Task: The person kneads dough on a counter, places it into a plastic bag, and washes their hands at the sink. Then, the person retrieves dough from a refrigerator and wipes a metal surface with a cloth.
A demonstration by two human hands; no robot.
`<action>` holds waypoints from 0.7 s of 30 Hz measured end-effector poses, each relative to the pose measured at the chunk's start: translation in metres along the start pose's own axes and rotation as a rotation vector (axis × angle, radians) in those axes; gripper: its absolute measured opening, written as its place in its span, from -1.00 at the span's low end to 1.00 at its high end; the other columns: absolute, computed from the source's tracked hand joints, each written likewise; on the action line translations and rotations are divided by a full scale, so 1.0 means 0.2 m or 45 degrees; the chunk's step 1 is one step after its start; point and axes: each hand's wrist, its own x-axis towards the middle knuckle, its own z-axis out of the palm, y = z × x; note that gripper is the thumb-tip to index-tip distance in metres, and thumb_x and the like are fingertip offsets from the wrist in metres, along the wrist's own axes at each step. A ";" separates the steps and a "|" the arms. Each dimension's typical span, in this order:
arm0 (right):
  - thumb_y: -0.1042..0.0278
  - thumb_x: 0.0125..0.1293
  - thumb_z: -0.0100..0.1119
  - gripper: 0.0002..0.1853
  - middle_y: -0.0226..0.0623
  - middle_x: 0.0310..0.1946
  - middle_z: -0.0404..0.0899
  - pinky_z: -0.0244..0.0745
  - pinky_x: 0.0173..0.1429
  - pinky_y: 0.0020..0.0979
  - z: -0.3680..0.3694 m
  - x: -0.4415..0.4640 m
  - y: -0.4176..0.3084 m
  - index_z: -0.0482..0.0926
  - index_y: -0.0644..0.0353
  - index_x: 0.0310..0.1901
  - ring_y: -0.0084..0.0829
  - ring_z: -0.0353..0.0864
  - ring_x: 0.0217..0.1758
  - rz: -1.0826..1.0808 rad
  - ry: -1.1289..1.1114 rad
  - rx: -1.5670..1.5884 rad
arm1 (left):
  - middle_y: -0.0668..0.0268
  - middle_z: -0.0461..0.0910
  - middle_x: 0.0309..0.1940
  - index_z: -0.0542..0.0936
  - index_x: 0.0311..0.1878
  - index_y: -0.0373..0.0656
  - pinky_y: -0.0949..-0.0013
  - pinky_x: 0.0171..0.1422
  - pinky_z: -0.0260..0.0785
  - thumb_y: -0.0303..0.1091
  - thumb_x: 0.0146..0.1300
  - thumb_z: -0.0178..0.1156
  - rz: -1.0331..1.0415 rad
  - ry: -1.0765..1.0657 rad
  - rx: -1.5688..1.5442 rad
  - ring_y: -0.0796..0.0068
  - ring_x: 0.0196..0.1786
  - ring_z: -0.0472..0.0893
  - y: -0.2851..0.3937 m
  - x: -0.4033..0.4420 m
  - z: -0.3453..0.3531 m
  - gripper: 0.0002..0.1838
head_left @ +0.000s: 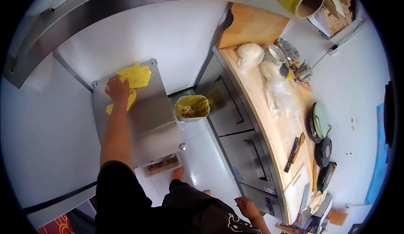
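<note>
My left hand [117, 89] is on a crumpled yellow cloth [139, 75], gripping and pressing it on the stainless steel table [153, 128]. Part of the cloth sticks out beyond my fingers toward the back edge, and another part trails below my wrist. Low in the view, my right hand [248, 208] hangs beside my body near the steel cabinet front. Its fingers are loosely bent and a little apart, with nothing seen in them.
A bin with a yellow liner [192, 107] stands on the floor right of the table. A tray [162, 166] sits below the table. The wooden counter [256, 91] carries dough [251, 54], plastic wrap, a knife [291, 155] and black round pans [323, 152]. A steel shelf [126, 0] runs overhead.
</note>
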 end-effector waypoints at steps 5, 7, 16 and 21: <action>0.29 0.37 0.14 -0.81 -0.05 -0.22 0.66 0.57 -0.14 -0.21 0.02 0.04 0.04 0.65 0.19 -0.15 -0.11 0.69 -0.23 -0.158 0.066 -0.121 | 0.22 0.52 0.00 0.53 0.03 -0.10 -0.04 0.16 0.35 0.01 0.18 0.29 0.099 -0.474 0.052 0.16 0.09 0.53 -0.14 -0.20 -0.22 -0.53; 0.29 0.36 0.14 -0.81 -0.03 -0.24 0.65 0.56 -0.11 -0.17 0.03 0.04 0.01 0.66 0.19 -0.16 -0.04 0.67 -0.20 -0.131 0.057 -0.141 | 0.20 0.53 0.00 0.53 0.03 -0.10 -0.03 0.12 0.38 0.04 0.18 0.28 0.202 -0.439 0.036 0.15 0.07 0.55 -0.18 -0.33 -0.20 -0.51; 0.29 0.37 0.12 -0.80 -0.01 -0.20 0.65 0.54 -0.09 -0.13 0.01 0.06 0.01 0.65 0.18 -0.13 0.05 0.64 -0.15 -0.288 0.121 -0.065 | 0.31 0.59 -0.09 0.49 0.09 -0.11 0.17 -0.02 0.47 -0.13 0.37 0.09 -0.855 -0.994 -2.453 0.33 -0.09 0.60 -0.13 -0.47 -0.57 -0.65; 0.30 0.38 0.12 -0.81 -0.02 -0.22 0.65 0.54 -0.16 -0.13 -0.05 0.01 0.08 0.65 0.19 -0.13 0.01 0.66 -0.21 -0.338 0.203 -0.069 | 0.29 0.59 -0.09 0.49 0.10 -0.15 0.20 -0.01 0.47 -0.21 0.40 0.03 -0.595 -0.881 -1.894 0.32 -0.13 0.60 -0.13 -0.54 -0.80 -0.69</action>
